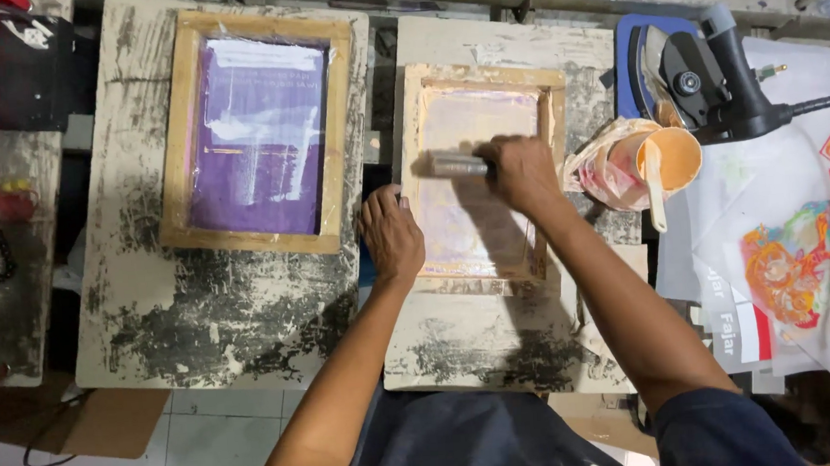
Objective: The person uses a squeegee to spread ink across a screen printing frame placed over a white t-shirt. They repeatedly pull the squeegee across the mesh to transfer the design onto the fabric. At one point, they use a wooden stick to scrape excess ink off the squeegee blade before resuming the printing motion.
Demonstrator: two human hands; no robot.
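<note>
**Squeegee held across a wooden screen frame, other hand steadying its edge**

The right hand point(520, 172) is closed around the handle of a squeegee point(459, 166), its grip wrapped fully about the grey bar; the squeegee lies crosswise over the upper part of the mesh inside a pale wooden screen frame point(485, 175); the mesh shows a faint pinkish tint; the left hand point(391, 235) lies palm down with fingers loosely spread against the frame's left rail, pressing on it and holding nothing else; the frame rests on a worn, paint-scraped board point(515, 343) that serves as the surface; to the left, well apart, a second wooden frame with a purple screen point(257, 132) lies on another scraped board point(187, 317); to the right of the working frame, near its upper corner, stands an orange cup point(675, 156) with a pale spatula point(655, 192) in it, wrapped partly in crumpled plastic; behind the cup sits a black iron on a blue base point(706, 76); printed sheets with orange and red designs point(807, 264) lie at the far right.
</note>
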